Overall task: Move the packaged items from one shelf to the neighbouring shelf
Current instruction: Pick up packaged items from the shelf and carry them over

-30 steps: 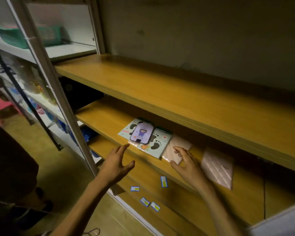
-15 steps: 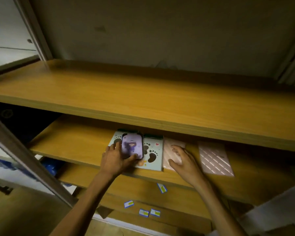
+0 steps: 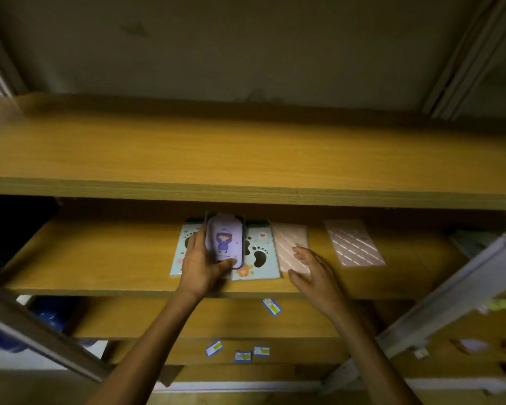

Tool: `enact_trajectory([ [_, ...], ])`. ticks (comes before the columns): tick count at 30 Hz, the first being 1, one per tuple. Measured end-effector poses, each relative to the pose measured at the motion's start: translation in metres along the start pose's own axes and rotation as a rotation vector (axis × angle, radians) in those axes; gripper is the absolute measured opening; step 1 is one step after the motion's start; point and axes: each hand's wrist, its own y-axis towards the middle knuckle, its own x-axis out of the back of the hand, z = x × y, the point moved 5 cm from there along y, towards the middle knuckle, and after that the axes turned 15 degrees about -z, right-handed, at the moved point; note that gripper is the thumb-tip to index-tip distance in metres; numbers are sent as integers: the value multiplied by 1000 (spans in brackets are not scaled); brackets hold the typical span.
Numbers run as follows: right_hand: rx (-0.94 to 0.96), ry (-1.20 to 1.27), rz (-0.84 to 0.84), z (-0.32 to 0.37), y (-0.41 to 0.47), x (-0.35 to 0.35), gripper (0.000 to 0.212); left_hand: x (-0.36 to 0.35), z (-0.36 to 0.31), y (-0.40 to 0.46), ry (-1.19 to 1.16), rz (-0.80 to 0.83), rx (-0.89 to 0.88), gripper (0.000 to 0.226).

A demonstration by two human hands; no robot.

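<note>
Gripping the purple case (image 3: 225, 240) by its long sides, the left hand (image 3: 200, 266) has its fingers along the left edge and its thumb curled under the bottom right corner, tilting the case up off the footprint packs (image 3: 259, 252). That hold seems meant to free the top item alone, leaving the flat packs below in place. The right hand (image 3: 313, 271) hovers with fingers loosely spread over the near end of a pink pack (image 3: 292, 244), holding nothing; whether the fingertips touch it I cannot tell. It looks poised to take that pack next. A second pink pack (image 3: 355, 244) lies apart, toward the right end of the middle shelf (image 3: 100, 258). All these items sit near the back of that shelf, under the bare upper shelf (image 3: 187, 147), a likely destination.

Half a second earlier the left hand was only closing on the case as it lay flat; now the case is raised and angled toward the camera. The right hand, then resting flat on the pink pack, has slid back toward the front edge and opened wider.
</note>
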Motion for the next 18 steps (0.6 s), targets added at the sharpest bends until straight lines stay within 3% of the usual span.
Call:
enact_trajectory([
  [7, -57, -28, 5, 3, -6, -8, 47, 14, 10, 5, -278, 26, 306, 85],
  [13, -51, -141, -40, 14, -4, -23, 48, 30, 18, -3, -459, 144, 363, 41],
  [18, -23, -361, -48, 28, 0, -39, 67, 52, 20, -10, -614, 91, 439, 39],
])
